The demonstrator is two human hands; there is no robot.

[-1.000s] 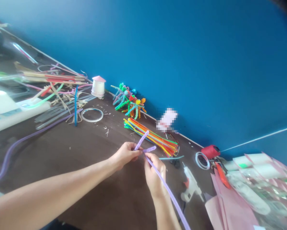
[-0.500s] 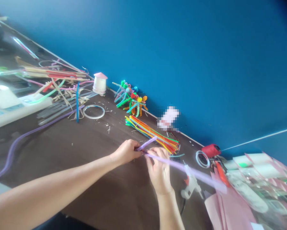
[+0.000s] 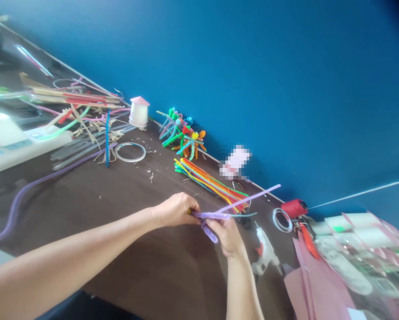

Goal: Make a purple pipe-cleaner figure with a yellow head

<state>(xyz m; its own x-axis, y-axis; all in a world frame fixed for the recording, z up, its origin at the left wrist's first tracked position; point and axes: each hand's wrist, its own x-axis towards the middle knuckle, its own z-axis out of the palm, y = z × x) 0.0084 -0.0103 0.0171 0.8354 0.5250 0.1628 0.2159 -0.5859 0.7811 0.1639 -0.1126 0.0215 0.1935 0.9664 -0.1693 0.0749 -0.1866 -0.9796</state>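
Between my two hands is a purple pipe cleaner (image 3: 249, 198), bent and doubled, with one long end pointing up to the right and a short thick end hanging down. My left hand (image 3: 179, 209) pinches its left end, where a small dark yellowish bit shows at the fingers. My right hand (image 3: 226, 231) is closed on the purple stems near the bend, thumb on the near side. Just beyond the hands lies a bundle of multicoloured pipe cleaners (image 3: 209, 180). Further back stand several small pipe-cleaner figures (image 3: 186, 135) against the wall.
A white glue gun (image 3: 266, 251) lies right of my right hand, near a tape ring (image 3: 282, 220), a red spool (image 3: 294, 208) and pink sheets (image 3: 319, 284). On the left are a clear ring (image 3: 130, 152), a pink-topped white tub (image 3: 139, 113) and a long purple stem (image 3: 35, 184).
The long end of the purple pipe cleaner has swung from the lower right to the upper right. My right hand has turned and shifted slightly right, and the short end now hangs down.
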